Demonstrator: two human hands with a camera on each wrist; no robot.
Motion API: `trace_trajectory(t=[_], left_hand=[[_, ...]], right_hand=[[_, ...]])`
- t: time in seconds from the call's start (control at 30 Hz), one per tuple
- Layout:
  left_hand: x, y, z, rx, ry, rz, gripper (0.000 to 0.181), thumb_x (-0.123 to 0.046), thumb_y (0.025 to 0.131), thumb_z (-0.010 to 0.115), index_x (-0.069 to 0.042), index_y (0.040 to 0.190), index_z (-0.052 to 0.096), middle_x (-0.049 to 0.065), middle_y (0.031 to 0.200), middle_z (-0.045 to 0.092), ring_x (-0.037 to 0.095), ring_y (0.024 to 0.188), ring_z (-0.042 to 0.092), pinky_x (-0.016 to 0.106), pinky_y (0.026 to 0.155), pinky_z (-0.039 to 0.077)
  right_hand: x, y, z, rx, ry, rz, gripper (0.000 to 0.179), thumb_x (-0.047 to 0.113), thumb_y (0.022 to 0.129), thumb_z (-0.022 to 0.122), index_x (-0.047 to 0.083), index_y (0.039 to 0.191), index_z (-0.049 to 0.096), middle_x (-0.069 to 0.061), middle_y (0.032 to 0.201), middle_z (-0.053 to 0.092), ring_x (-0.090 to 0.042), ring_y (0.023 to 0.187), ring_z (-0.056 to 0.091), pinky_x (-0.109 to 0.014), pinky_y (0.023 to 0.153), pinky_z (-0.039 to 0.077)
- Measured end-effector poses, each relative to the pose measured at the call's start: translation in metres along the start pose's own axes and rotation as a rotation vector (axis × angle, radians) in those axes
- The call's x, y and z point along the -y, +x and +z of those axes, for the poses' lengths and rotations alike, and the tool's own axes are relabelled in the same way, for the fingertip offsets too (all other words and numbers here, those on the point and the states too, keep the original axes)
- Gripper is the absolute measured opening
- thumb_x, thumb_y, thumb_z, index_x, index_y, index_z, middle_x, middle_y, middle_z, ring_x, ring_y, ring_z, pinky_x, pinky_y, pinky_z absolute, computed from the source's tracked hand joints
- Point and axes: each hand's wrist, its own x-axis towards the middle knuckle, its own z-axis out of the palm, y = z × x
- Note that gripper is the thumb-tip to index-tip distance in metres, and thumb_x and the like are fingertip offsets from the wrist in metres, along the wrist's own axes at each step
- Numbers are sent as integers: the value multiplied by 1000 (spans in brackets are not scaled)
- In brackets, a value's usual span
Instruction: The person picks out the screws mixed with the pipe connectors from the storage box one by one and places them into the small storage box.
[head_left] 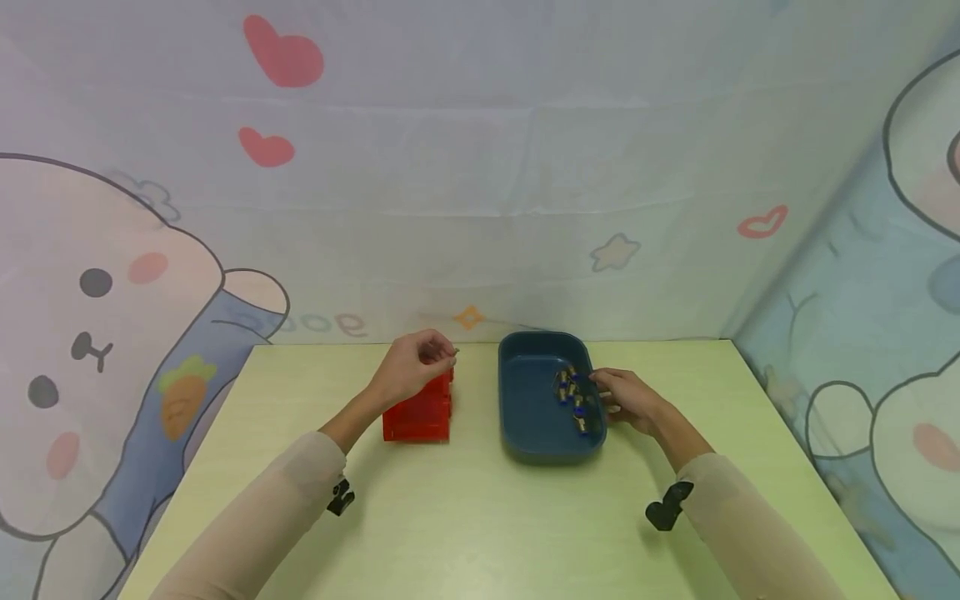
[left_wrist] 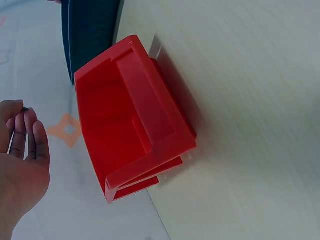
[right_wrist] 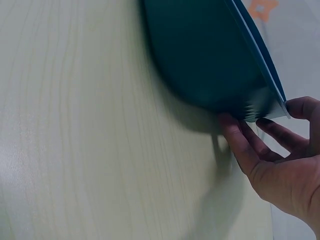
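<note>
My left hand (head_left: pixel 416 364) is raised over the back of a red plastic bin (head_left: pixel 417 417). Between thumb and fingertips it pinches a small dark metal piece (left_wrist: pixel 25 108), too small to identify. In the left wrist view the red bin's visible inside is bare. At the right wall of a deep blue tray (head_left: pixel 551 446), my right hand (head_left: pixel 633 398) grips the rim, thumb on top and fingers against the outside. Several brass fittings (head_left: pixel 563 392) with blue collars lie along the tray's right side.
Both containers stand on a pale wood-grain table (head_left: pixel 465 517), the red bin left of the tray with a gap between them. A printed cloth (head_left: pixel 480 167) hangs right behind the table's back edge.
</note>
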Motion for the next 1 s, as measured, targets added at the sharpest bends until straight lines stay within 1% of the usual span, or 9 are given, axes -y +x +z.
trace_trajectory(t=[0.23,0.37,0.57,0.8,1.0], left_hand=[[0,-2,-5,-1,20,-29,8,-15,100,75,-14,107,74,1,99,74,21,91,68,37,86,58],[1,-3,-10,2,39,-27,9,-16,100,75,-14,108,74,1,101,74,20,92,69,38,86,58],[8,-5,-17,-3,53,-25,9,-14,100,75,-12,109,73,1,99,74,21,91,70,39,85,59],[14,-7,-22,-5,84,-32,9,-14,100,75,-11,108,72,3,100,74,21,92,70,40,87,60],[19,-7,-25,-15,100,-26,9,-14,100,75,-11,108,74,3,100,75,20,92,70,38,85,59]], right_hand=[[-2,0,-1,-14,0,1,53,28,114,41,-2,157,41,-24,139,54,-19,100,66,-31,71,56],[-2,0,0,-19,0,1,52,28,113,42,-2,156,43,-23,136,55,-19,98,66,-31,70,56],[1,-1,1,-21,2,4,52,28,113,43,-3,155,44,-23,135,57,-19,98,66,-31,70,55],[0,0,1,-20,1,-1,52,29,113,43,-2,155,44,-22,134,57,-17,96,66,-30,69,55],[-1,0,1,-19,4,-5,52,29,113,43,-3,155,44,-21,134,56,-17,95,65,-30,68,55]])
